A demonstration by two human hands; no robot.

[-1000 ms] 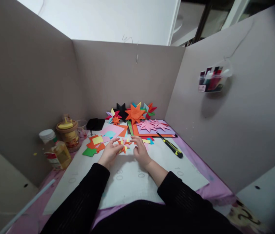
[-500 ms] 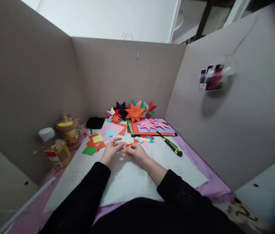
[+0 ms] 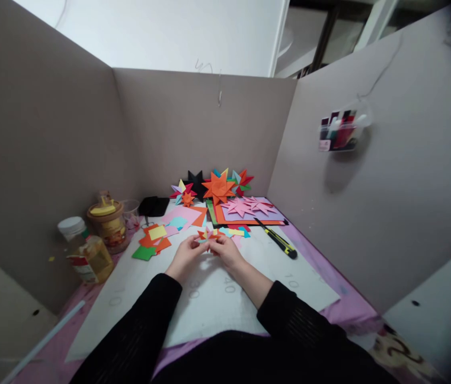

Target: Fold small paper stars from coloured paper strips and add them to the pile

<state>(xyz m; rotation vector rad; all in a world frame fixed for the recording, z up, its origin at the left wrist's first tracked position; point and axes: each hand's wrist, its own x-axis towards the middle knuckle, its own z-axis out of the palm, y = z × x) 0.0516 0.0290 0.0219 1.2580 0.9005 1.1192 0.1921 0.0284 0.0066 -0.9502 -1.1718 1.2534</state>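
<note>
Though small, star [image 3: 207, 234] between fingers [image 3: 219, 243]

Paper pieces [image 3: 157, 232] lie left of the front star [image 3: 208, 234], the cutter [image 3: 279, 240] right.

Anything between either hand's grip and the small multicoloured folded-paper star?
Nothing visible: left hand and right hand both hold the star, partly hiding it. The long black-and-yellow utility knife lies apart, right of both.
</note>
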